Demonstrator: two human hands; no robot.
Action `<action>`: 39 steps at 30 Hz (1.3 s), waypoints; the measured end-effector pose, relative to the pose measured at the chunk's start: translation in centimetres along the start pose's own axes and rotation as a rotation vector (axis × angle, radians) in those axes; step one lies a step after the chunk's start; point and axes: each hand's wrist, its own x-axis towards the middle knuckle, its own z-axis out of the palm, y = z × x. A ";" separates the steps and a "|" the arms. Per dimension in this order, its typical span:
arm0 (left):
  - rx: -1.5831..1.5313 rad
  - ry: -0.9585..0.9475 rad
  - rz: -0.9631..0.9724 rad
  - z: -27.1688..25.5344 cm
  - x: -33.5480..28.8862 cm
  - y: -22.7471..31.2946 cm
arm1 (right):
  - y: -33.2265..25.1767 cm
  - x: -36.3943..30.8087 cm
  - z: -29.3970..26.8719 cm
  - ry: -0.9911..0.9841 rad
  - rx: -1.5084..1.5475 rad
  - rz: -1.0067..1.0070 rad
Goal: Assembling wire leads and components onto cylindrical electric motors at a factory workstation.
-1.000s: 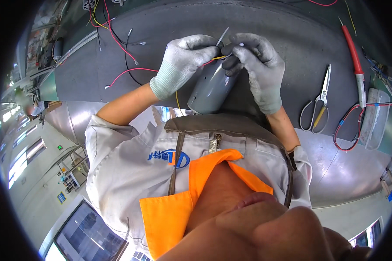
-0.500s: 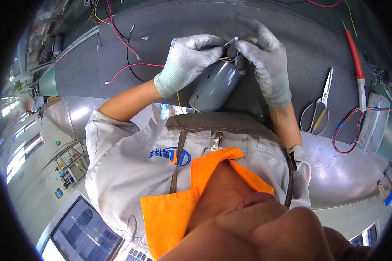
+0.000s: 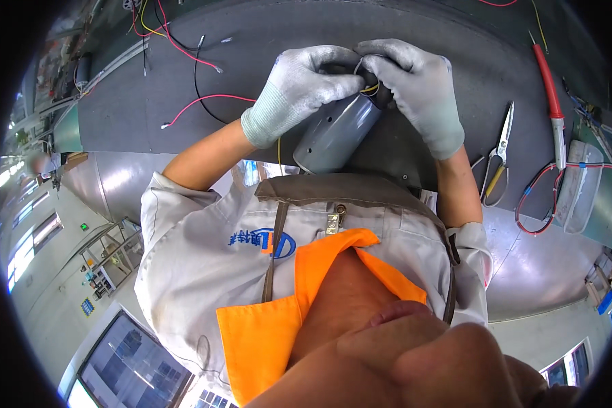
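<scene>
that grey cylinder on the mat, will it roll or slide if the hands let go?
The grey cylinder lies on its curved side, so it would probably roll. The dark mat looks grippy, so sliding seems less likely. Left hand and right hand grip its far end, where thin wires look floppy.

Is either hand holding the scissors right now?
No, the scissors lie on the dark mat to the right, while the left hand and right hand grip the grey cylinder.

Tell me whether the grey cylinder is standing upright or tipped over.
Tipped. The grey cylinder leans on the dark bench, its far end held between the left hand and right hand.
</scene>
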 end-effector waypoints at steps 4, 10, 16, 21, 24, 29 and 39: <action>0.148 -0.014 0.091 0.1 -0.6 0.2 | -0.4 -0.3 -0.6 0.160 -0.650 -0.306; 0.214 0.148 0.246 1.4 -1.6 -1.6 | 3.0 1.5 -2.2 0.132 -0.462 -0.282; 0.485 0.383 0.631 2.5 -1.1 -2.8 | 5.0 3.8 -4.1 0.294 -0.741 -0.467; 0.588 0.332 0.643 3.1 0.2 -2.3 | 5.4 3.9 -4.3 0.317 -0.779 -0.385; 0.515 0.281 0.687 3.2 0.7 -2.6 | 4.1 2.7 -3.6 0.380 0.170 0.149; 0.426 0.051 0.694 3.7 1.2 -1.4 | 3.9 -0.4 -2.8 0.126 0.815 0.090; 1.030 -0.383 1.048 2.3 2.4 -0.5 | -0.6 -6.2 -4.2 0.144 0.497 0.060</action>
